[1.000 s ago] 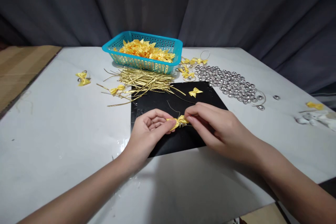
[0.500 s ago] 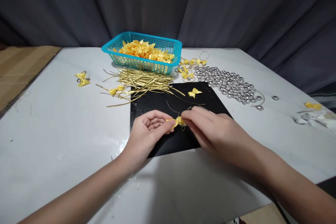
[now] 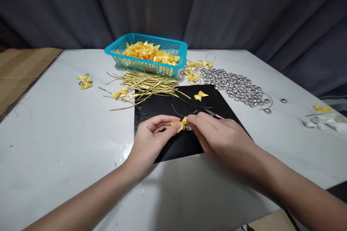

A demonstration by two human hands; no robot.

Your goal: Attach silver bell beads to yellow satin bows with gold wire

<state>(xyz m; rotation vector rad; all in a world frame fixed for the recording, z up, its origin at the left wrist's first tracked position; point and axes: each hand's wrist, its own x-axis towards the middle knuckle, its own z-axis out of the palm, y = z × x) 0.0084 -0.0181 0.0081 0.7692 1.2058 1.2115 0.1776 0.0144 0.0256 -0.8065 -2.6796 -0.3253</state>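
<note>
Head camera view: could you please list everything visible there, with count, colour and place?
basket: one, teal, far centre, full of yellow bows
gold ties: a pile, before the basket
silver beads: many, right of centre
black mat: one, centre
loose bow: one, yellow, on the mat
held bow: one, yellow, between both hands
table: one, white
curtain: grey, behind
left hand: pinching the held bow
right hand: pinching it too

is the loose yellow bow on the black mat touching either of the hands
Apart. The head view shows the loose yellow bow lying alone on the black mat, with bare mat between it and the right hand and the left hand.
</note>
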